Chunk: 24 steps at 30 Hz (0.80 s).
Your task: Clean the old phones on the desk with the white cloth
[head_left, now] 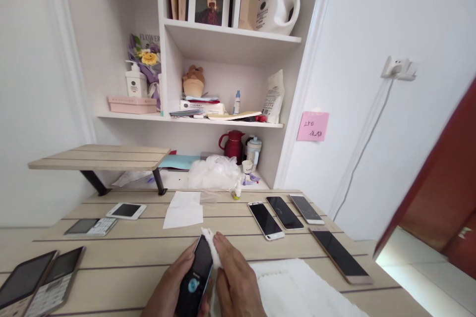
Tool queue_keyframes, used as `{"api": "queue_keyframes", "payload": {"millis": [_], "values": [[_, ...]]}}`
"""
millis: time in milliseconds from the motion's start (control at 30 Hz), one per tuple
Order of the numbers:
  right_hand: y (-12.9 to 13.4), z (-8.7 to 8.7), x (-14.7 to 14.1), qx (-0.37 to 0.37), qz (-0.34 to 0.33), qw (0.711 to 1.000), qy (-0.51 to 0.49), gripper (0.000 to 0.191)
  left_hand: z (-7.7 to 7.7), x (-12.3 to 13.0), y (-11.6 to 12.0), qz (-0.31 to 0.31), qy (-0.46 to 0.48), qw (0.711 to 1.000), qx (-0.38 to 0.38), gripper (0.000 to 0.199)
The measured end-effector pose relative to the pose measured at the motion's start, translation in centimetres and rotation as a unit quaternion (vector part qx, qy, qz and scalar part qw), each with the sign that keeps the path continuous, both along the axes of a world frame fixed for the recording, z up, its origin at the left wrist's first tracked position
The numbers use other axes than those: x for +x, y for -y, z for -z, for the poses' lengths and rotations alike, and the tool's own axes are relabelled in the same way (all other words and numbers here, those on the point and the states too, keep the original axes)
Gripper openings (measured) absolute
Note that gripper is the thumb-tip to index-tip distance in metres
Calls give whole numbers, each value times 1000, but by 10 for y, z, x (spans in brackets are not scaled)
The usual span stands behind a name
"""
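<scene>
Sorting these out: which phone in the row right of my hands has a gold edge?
The long phone at the front, beside the white towel. The white-edged phone, dark-edged phone and silver-edged phone behind it lack that gold rim.

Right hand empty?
No, the right hand pinches a white cloth against the black smartphone held in the left hand.
</scene>
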State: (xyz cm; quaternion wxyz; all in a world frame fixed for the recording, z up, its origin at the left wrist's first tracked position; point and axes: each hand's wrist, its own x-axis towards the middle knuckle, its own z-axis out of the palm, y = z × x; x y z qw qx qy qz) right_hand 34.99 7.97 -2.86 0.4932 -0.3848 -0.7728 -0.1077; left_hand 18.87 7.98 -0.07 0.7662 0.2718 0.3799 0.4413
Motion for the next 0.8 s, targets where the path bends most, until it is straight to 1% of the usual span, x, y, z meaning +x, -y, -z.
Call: {"api": "queue_keyframes", "payload": {"millis": [33,67,100,167,267,333,467,500,600,633,667,733,800], "values": [[0,0,0,1,1,1000,-2,66,1,0,-1,11,8,1000,-23,41],[0,0,0,1,1,1000,-3,66,3,-1,-3,26,10,999,-36,42],[0,0,0,0,2,1000,-1,66,4,-2,-3,36,10,998,-42,44],[1,0,0,-1,1,1000,8,66,5,-3,-4,41,14,999,-27,44],[2,-2,-1,6,8,1000,20,63,5,-4,-1,14,24,999,26,37],[3,-2,-2,15,13,1000,21,60,4,-3,0,-12,31,998,54,40],[3,-1,-7,13,-6,1000,24,57,11,-3,3,-23,16,999,28,48],[3,-1,-8,11,-14,999,28,58,13,-4,3,-45,8,998,35,47],[4,-3,-14,9,-43,997,59,56,16,-8,2,-145,7,986,79,45],[4,-5,-16,11,-55,996,74,52,15,-8,0,-153,18,985,76,45],[5,-7,-17,13,-66,994,91,46,12,-9,-2,-142,33,987,64,43],[6,-11,-19,14,-79,989,126,39,6,-10,-7,-100,57,993,32,42],[7,-13,-18,20,-73,987,139,39,4,-9,-10,-75,67,995,26,41]]}}
